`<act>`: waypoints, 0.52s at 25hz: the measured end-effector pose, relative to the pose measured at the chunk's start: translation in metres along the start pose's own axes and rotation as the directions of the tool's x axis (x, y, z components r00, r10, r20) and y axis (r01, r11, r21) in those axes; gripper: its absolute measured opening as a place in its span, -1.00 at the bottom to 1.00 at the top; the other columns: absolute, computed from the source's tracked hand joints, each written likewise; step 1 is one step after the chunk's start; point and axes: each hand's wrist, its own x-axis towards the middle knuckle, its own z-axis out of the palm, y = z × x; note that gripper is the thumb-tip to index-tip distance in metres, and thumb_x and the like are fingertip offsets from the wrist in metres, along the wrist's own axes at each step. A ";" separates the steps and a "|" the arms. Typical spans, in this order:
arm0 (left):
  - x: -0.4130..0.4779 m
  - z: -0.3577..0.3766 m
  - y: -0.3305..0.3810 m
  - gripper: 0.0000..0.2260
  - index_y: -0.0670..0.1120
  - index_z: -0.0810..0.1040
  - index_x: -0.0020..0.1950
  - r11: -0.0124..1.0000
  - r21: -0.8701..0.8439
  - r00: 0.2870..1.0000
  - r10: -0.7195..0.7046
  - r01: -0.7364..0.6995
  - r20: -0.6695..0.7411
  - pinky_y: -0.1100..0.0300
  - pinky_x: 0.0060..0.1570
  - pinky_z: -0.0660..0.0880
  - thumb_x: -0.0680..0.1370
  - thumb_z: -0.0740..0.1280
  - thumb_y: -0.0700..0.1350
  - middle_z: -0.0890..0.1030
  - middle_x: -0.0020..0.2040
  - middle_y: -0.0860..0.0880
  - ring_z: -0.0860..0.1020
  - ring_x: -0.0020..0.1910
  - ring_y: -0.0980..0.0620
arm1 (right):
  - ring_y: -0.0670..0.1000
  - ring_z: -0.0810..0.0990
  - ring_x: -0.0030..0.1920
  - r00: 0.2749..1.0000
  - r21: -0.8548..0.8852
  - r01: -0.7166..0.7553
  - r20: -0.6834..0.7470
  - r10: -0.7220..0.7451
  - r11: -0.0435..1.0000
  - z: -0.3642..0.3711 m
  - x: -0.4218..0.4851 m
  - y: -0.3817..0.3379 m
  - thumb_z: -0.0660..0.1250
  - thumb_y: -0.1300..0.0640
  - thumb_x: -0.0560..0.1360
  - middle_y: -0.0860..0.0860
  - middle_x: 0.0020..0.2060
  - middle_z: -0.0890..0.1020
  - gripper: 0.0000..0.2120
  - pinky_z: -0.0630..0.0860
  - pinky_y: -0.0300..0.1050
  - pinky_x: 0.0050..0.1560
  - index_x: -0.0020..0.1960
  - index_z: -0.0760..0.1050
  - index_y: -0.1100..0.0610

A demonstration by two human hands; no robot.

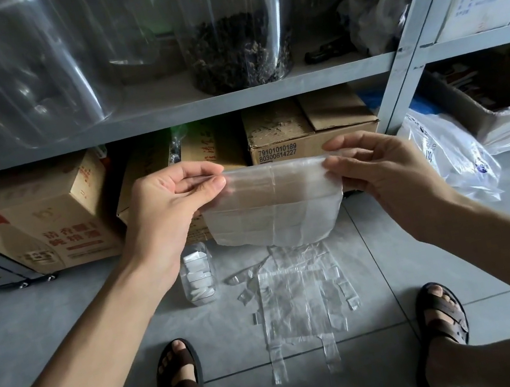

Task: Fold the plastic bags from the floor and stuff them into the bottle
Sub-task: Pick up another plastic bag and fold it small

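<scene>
Left hand point(169, 197) and right hand point(378, 169) each pinch a top corner of the bag point(270, 204), mid-frame: thin, limp, slippery, so grip edges.

Level: dim, cool and even, like indirect daylight.
Brightest: the floor tiles point(468, 309) and the white sack point(454, 160) at 3 o'clock.
Shadows: soft-edged; deepest in the lower shelf bays at 9 and 2 o'clock, faint beside the sandals point(179, 375) at 6 o'clock.
Glare: pale streaks on the clear jars point(6, 66) at 11 o'clock; small glints on the flat bags point(299, 304) at 6 o'clock.
Translucence: the folded bag point(273, 210) at centre looks milky, its creases readable.
Distortion: the shelf post point(415, 31) at 1 o'clock leans; the forearms point(102, 337) stretch towards 7 and 5 o'clock.
Sharpness: the carton print point(277, 152) at centre is crisp; the jars along the top edge are smeared.
</scene>
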 end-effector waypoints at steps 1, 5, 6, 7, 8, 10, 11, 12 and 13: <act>0.000 0.000 -0.001 -0.86 -0.16 0.68 -0.03 1.000 0.001 1.000 -0.002 0.002 0.004 0.20 -0.04 0.62 0.45 0.46 -0.33 0.74 -0.12 -0.12 0.72 -0.11 -0.06 | -0.01 0.64 -0.21 1.000 -0.029 0.007 -0.009 -0.007 1.000 0.001 -0.001 0.000 0.48 0.25 0.35 0.06 -0.22 0.68 -0.75 0.64 -0.17 -0.09 0.03 0.62 0.21; 0.001 -0.001 -0.003 -0.87 -0.17 0.68 -0.02 0.998 0.065 1.000 0.025 -0.024 -0.003 0.25 -0.11 0.61 0.45 0.48 -0.31 0.74 -0.12 -0.13 0.73 -0.12 -0.06 | -0.07 0.65 -0.24 0.991 -0.229 0.068 -0.093 -0.092 0.971 0.001 0.000 0.000 0.49 0.33 0.40 0.03 -0.25 0.71 -0.83 0.62 -0.25 -0.12 -0.05 0.67 0.15; 0.002 -0.001 -0.004 -0.88 -0.16 0.69 -0.03 0.994 0.100 0.999 0.045 -0.045 -0.005 0.24 -0.10 0.61 0.45 0.48 -0.30 0.74 -0.13 -0.12 0.73 -0.12 -0.05 | -0.07 0.65 -0.24 0.988 -0.281 0.085 -0.099 -0.117 0.956 0.001 0.000 -0.001 0.50 0.33 0.40 0.01 -0.26 0.71 -0.83 0.61 -0.25 -0.09 -0.07 0.68 0.10; 0.002 -0.002 -0.004 -0.89 -0.15 0.69 -0.04 0.987 0.141 0.997 0.074 -0.072 -0.007 0.24 -0.10 0.61 0.45 0.49 -0.29 0.74 -0.14 -0.11 0.73 -0.13 -0.03 | -0.08 0.64 -0.24 0.985 -0.333 0.099 -0.102 -0.140 0.938 0.000 0.000 -0.001 0.51 0.31 0.40 -0.01 -0.26 0.72 -0.82 0.61 -0.24 -0.07 -0.09 0.68 0.06; 0.003 -0.002 -0.005 -0.90 -0.13 0.70 -0.06 0.977 0.186 0.994 0.107 -0.104 -0.006 0.25 -0.10 0.60 0.45 0.50 -0.28 0.74 -0.17 -0.08 0.72 -0.15 0.00 | -0.09 0.64 -0.25 0.981 -0.383 0.112 -0.103 -0.164 0.917 -0.001 0.000 -0.002 0.52 0.30 0.40 -0.03 -0.27 0.71 -0.81 0.61 -0.22 -0.06 -0.12 0.69 0.02; 0.003 -0.002 -0.006 -0.90 -0.08 0.71 -0.10 0.952 0.259 0.986 0.167 -0.160 -0.005 0.32 -0.14 0.57 0.45 0.51 -0.26 0.73 -0.21 -0.02 0.71 -0.19 0.08 | -0.11 0.64 -0.27 0.974 -0.465 0.139 -0.097 -0.206 0.874 -0.002 0.000 -0.002 0.52 0.26 0.41 -0.08 -0.30 0.71 -0.79 0.60 -0.22 -0.08 -0.16 0.69 -0.05; 0.003 -0.002 -0.007 -0.90 -0.07 0.71 -0.11 0.944 0.279 0.983 0.184 -0.176 -0.005 0.33 -0.16 0.55 0.45 0.51 -0.25 0.73 -0.23 -0.01 0.70 -0.21 0.10 | -0.13 0.63 -0.28 0.970 -0.494 0.153 -0.090 -0.226 0.856 -0.001 0.000 -0.003 0.53 0.25 0.41 -0.11 -0.31 0.70 -0.79 0.59 -0.23 -0.10 -0.18 0.68 -0.07; 0.003 -0.002 -0.007 -0.91 -0.07 0.71 -0.12 0.939 0.289 0.981 0.195 -0.185 -0.006 0.33 -0.17 0.55 0.45 0.51 -0.25 0.73 -0.24 -0.01 0.70 -0.22 0.11 | -0.14 0.63 -0.28 0.966 -0.516 0.169 -0.082 -0.244 0.840 -0.001 0.000 -0.003 0.52 0.24 0.41 -0.13 -0.31 0.70 -0.78 0.58 -0.26 -0.13 -0.20 0.68 -0.09; 0.004 -0.003 -0.007 -0.92 -0.07 0.71 -0.13 0.936 0.297 0.979 0.202 -0.191 -0.006 0.33 -0.17 0.55 0.45 0.51 -0.25 0.73 -0.24 -0.01 0.69 -0.23 0.10 | -0.16 0.62 -0.29 0.963 -0.532 0.178 -0.077 -0.257 0.828 0.000 -0.001 -0.003 0.52 0.24 0.41 -0.15 -0.31 0.70 -0.78 0.56 -0.29 -0.14 -0.21 0.67 -0.10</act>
